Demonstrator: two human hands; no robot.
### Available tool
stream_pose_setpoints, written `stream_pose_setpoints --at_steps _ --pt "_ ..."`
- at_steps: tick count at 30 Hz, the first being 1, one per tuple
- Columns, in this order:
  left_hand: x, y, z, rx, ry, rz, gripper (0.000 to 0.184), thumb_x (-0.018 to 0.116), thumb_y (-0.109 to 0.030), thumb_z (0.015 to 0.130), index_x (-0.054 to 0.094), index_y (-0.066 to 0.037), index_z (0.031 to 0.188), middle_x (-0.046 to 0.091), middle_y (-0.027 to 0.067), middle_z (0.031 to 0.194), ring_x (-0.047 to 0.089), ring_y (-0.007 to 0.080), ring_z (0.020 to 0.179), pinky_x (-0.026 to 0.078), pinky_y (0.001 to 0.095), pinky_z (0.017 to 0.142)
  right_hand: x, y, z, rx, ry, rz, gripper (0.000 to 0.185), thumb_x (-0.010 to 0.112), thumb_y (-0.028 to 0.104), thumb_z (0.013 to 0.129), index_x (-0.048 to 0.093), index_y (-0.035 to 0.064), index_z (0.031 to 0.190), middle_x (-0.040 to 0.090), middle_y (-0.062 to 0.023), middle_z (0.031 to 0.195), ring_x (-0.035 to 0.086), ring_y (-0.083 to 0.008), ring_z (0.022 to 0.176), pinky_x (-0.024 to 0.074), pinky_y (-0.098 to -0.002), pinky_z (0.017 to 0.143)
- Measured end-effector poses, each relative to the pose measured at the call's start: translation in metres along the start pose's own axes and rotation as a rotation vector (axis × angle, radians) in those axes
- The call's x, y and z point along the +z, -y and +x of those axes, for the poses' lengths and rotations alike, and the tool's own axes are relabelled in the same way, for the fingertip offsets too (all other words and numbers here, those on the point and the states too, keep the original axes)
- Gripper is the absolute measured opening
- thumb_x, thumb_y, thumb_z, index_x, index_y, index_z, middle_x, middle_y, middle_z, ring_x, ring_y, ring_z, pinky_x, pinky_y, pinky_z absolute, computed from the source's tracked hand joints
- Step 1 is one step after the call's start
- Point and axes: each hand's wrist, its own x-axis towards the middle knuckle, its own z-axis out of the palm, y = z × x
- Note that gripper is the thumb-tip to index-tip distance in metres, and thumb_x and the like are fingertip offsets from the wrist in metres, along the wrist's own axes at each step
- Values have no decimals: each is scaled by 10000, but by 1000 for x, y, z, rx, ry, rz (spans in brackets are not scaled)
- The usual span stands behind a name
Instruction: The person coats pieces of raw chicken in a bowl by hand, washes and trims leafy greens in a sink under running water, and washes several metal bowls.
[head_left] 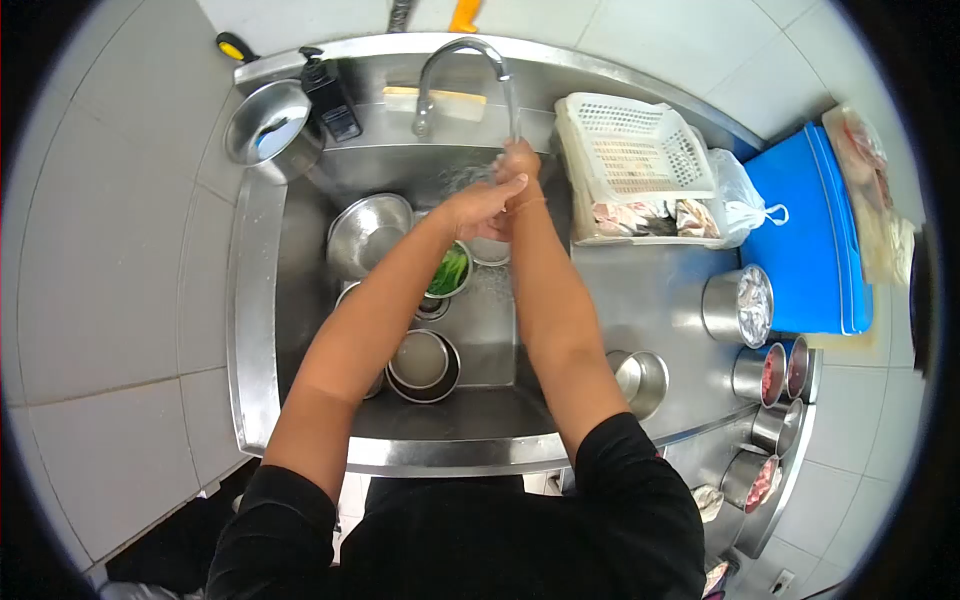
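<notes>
Right, both hands meet over the stainless-steel rectangular sink point(485, 350), and here's the relation that counts: the silver gooseneck metal tap point(463, 43) stands beyond them, on the side away from the body, and the right grip point(518, 163) is the nearer one. The clear, narrow stream of water point(513, 115) drops from the spout straight onto that right grip. Its long axis runs roughly in line with the right forearm, while the left forearm cuts in at a slant.

And the left grip point(482, 210)? It's on the near side of the right one, against the right wrist, thumb across the top; fingers are partly hidden, so how tightly they close, I can't tell. The right grip looks bunched under the water, no object visible in it, but I can't say how wide it stands either.

So, from the right grip the spout lies ahead, a shade to the left; from the left grip it's ahead and slightly right. Neither touches the metal. Down between the forearms, on the body's side of the hands, sits a round metal bowl point(468, 281) of bright green leafy vegetables point(450, 270), partly covered by the left forearm. Off to the right, a white perforated plastic basket point(640, 150) rests well clear of both hands.
</notes>
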Motion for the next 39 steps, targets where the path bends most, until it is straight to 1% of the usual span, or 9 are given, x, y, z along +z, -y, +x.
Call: stream_pose_setpoints --at_steps 11,17,20,26,29,33,35,37,39 --pt "-10 0 146 -33 242 -458 356 594 -374 857 590 -48 1000 616 113 877 613 263 757 519 403 739 -25 32 -66 -116 129 333 231 478 36 833 535 -39 1044 576 -182 1040 585 -344 931 500 -475 766" --pt "3 -26 95 347 -473 502 392 480 -347 933 520 -55 1191 587 127 1019 593 213 908 473 403 823 -20 19 -34 38 399 528 192 460 43 849 560 -56 980 591 -181 1006 621 -298 883 525 -454 798" --pt "5 -26 29 256 -28 -2 662 492 -421 934 210 -88 1432 448 110 1258 566 244 1013 508 380 754 -13 1 -2 79 165 391 154 516 98 846 586 -11 928 612 -138 905 626 -250 773 534 -415 668" --pt "-43 4 -28 259 -4 555 680 582 -331 911 239 -116 1458 467 120 1254 570 220 999 552 316 734 -43 -64 26 -191 168 -346 138 629 173 791 647 36 793 628 -134 737 633 -231 661 474 -404 536" --pt "-77 32 -27 130 -87 485 588 582 -298 916 352 -73 1407 533 125 1193 576 191 975 553 328 730 -96 -143 14 -369 105 -1376 396 561 331 830 664 -33 949 631 -246 1052 598 -375 1021 458 -418 888" --pt "-85 36 -38 193 -158 468 556 584 -259 905 403 -11 1368 598 91 1024 585 141 752 521 251 631 -131 -198 1 -116 80 -1458 390 526 341 836 683 1 947 652 -185 1056 622 -338 993 476 -405 867" --pt "-79 28 -36 384 -119 350 483 550 -239 923 443 -9 1334 597 83 1030 582 129 787 510 250 631 -145 -218 37 -679 549 -2207 354 559 337 802 696 17 868 673 -173 988 645 -310 919 501 -398 807" --pt "-64 -7 -29 498 -188 355 405 502 -117 935 451 -34 1328 584 46 1166 591 112 897 500 240 677 -119 -152 17 -271 548 -1848 253 513 225 827 657 17 817 663 -150 891 646 -288 833 531 -395 721" --pt "-37 -47 -27 670 -257 155 401 526 -196 917 491 -29 1280 583 44 1173 565 140 1008 459 275 819 -112 -123 14 146 224 -664 178 468 79 865 578 -36 944 619 -152 904 635 -289 785 567 -364 677"
